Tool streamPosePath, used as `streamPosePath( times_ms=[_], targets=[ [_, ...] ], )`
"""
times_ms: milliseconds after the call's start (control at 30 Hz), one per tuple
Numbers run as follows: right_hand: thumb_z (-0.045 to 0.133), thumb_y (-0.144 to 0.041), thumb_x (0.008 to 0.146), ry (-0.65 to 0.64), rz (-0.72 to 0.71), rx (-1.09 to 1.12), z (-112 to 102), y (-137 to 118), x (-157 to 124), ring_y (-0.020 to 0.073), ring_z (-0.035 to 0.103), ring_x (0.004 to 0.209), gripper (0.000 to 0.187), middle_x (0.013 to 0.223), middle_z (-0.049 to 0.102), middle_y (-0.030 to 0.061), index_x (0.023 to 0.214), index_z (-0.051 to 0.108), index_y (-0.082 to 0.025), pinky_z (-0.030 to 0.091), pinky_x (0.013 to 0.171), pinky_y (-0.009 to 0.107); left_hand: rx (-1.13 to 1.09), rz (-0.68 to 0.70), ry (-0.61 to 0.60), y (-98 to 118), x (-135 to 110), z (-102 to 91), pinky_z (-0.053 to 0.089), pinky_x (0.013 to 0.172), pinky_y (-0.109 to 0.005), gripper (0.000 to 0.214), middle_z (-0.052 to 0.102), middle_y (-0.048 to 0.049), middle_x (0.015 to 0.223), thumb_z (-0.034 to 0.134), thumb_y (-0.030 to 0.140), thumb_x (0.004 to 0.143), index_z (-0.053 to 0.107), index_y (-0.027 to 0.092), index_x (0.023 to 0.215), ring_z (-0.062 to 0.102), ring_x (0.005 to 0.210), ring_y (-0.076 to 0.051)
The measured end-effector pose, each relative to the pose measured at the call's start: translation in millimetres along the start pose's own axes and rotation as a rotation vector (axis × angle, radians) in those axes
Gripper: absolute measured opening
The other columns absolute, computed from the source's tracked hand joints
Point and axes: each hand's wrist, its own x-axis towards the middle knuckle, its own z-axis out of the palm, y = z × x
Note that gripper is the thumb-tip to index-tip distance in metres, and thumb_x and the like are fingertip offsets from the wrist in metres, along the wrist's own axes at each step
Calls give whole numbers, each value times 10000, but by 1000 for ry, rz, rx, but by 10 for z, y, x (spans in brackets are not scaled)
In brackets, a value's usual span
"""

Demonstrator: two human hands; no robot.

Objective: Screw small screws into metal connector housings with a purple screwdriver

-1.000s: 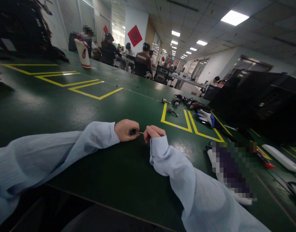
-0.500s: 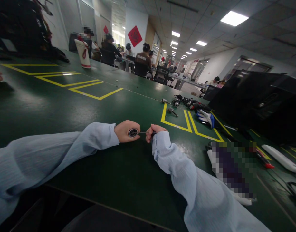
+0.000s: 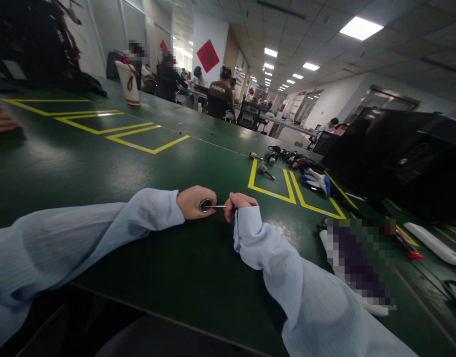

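Note:
My left hand [image 3: 190,201] is closed around a round cylindrical part with a shiny metal rim [image 3: 206,205]. Its dark open end faces right and toward me; the rest is hidden in the fist. In my closed right hand [image 3: 243,200] is a slim screwdriver [image 3: 220,206], its dark handle mostly covered by the fingers. The thin metal shaft points left, and its tip reaches the rimmed end of the part. Whether the tip engages a screw is too small to tell. Both hands are just above the green table [image 3: 213,267].
Small metal parts [image 3: 266,172] lie by yellow tape outlines, with dark cabled pieces [image 3: 283,154] and a blue-white glove [image 3: 317,181] beyond. A paper cup [image 3: 129,83] stands far left. Another person's hand [image 3: 0,118] rests at the left edge. A black case [image 3: 402,158] stands right.
The screwdriver's shaft has shifted slightly left and down at the part's end, and my right fingers have changed position on the handle. The other person's hand at the left reaches further into view.

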Motion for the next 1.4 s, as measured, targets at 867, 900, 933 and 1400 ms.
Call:
streamPosePath(
  times_ms=[867, 900, 933, 1400],
  targets=[
    [482, -323, 755, 88, -171, -166, 32, -88, -104, 91, 401, 418, 336, 418, 423, -38, 451, 465, -181, 301, 458, 251, -59, -108, 160, 56, 28, -48, 365, 483, -181, 276, 495, 21, 562, 628, 357, 691, 501, 125, 616, 461, 512, -76],
    [478, -318, 755, 99, -178, -173, 19, -95, -101, 93, 400, 418, 343, 414, 421, -37, 441, 458, -183, 302, 463, 256, -56, -112, 169, 66, 31, -55, 367, 487, -182, 276, 496, 22, 561, 629, 357, 691, 501, 125, 614, 461, 513, -76],
    [476, -315, 757, 105, -185, -181, 8, -99, -98, 96, 402, 421, 345, 416, 424, -35, 438, 457, -184, 305, 470, 260, -55, -115, 177, 75, 33, -60, 367, 489, -182, 274, 498, 21, 561, 629, 354, 692, 501, 124, 613, 460, 514, -75],
    [476, -352, 766, 65, -285, -294, 0, -84, -112, 105, 439, 439, 313, 448, 461, -25, 500, 500, -189, 354, 477, 259, -62, -151, 275, -13, 38, -51, 341, 449, -167, 295, 470, 29, 533, 619, 379, 678, 489, 126, 599, 420, 483, -65]
  ],
)
